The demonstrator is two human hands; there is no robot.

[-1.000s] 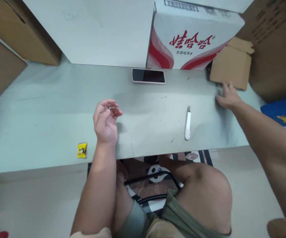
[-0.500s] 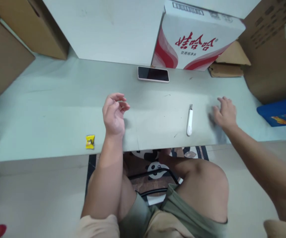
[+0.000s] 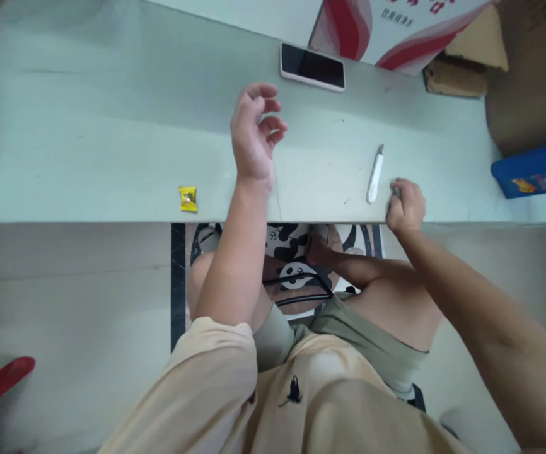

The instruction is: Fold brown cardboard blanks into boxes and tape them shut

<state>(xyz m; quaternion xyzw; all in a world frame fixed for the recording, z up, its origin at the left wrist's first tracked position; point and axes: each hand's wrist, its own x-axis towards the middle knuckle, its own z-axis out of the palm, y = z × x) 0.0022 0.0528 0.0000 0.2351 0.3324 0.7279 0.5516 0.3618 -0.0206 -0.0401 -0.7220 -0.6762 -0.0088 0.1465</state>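
My left hand [image 3: 255, 135] is raised over the table, palm turned inward, with its loosely bent fingers apart and nothing in them. Just beyond it lies a smartphone [image 3: 312, 66] with a dark screen and pale edge. Close to the table's front edge, my right hand [image 3: 408, 205] rests with curled fingers; a small greyish spot shows by the fingertips, too unclear to name. A white utility knife [image 3: 375, 175] lies beside that hand, on its left, apart from it, blade end pointing away. A small yellow wrapped candy [image 3: 188, 198] sits left of my left forearm.
Along the back of the table [image 3: 126, 151] stand a white and red carton [image 3: 348, 28] and a brown cardboard box [image 3: 528, 82]. A blue package [image 3: 535, 169] lies at the right. A red object [image 3: 3, 383] shows at the lower left.
The view has tilted down, so the table appears higher. My right hand has come closer to the knife and the front edge, its fingers now curled. My left hand has shifted slightly right.
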